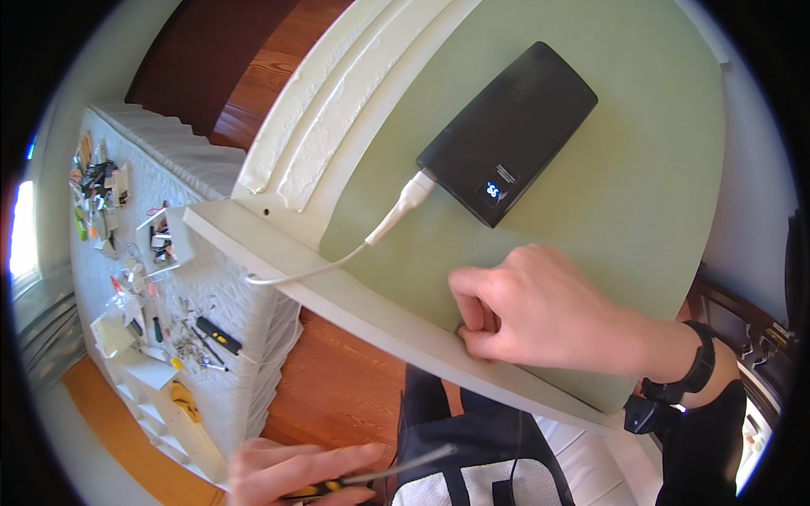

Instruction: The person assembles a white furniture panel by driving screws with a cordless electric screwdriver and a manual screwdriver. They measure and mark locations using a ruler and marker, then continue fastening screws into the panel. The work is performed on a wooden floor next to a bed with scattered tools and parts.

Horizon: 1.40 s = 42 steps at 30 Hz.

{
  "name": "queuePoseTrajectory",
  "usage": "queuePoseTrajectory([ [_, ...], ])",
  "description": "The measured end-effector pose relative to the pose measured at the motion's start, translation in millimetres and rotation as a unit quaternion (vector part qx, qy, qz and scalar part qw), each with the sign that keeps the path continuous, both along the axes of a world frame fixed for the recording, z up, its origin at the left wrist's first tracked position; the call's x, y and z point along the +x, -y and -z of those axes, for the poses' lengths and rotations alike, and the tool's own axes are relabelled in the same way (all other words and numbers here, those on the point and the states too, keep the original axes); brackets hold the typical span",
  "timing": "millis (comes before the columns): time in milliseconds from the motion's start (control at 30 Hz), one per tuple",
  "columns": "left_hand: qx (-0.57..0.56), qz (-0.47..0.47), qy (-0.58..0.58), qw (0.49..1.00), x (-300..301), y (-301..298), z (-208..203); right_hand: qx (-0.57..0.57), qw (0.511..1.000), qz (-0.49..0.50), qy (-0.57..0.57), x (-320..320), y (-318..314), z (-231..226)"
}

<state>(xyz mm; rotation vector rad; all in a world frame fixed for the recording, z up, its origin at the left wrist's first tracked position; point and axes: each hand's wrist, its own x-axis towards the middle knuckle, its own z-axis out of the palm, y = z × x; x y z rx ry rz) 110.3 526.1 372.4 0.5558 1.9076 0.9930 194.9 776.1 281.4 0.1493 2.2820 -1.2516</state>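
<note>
Daylight fills the scene brightly, the window at far left blown to white with a bluish fringe. The green board is evenly lit, with soft shade beneath the right hand. The left hand and screwdriver look smeared, perhaps by motion. Small clutter on the bed is indistinct; edges bow toward a black, round rim.

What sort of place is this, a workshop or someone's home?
Probably a home, perhaps a bedroom: a frilled white bedspread-like cover bearing tools, a wooden floor, and a bright window.
</note>
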Motion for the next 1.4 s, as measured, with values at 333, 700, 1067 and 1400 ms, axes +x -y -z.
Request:
queuePoseTrajectory([
  [333,-0.138,0.516,-0.320,0.783,-52.4,-115.1,-18.6,0.045,0.992,0.055,-0.104,15.6,10.0,5.8],
  [700,-0.163,0.565,-0.310,0.747,-36.1,-161.1,7.1,-0.007,0.991,0.102,-0.085,18.6,8.0,11.7],
  [1067,-0.179,0.489,-0.375,0.767,-0.1,-99.2,-5.0,-0.022,0.995,0.080,-0.050,18.1,0.6,-2.1],
  [1400,-0.020,0.423,-0.403,0.812,-3.3,-73.7,2.3,-0.082,0.988,0.127,0.001,18.1,1.1,-1.1],
])
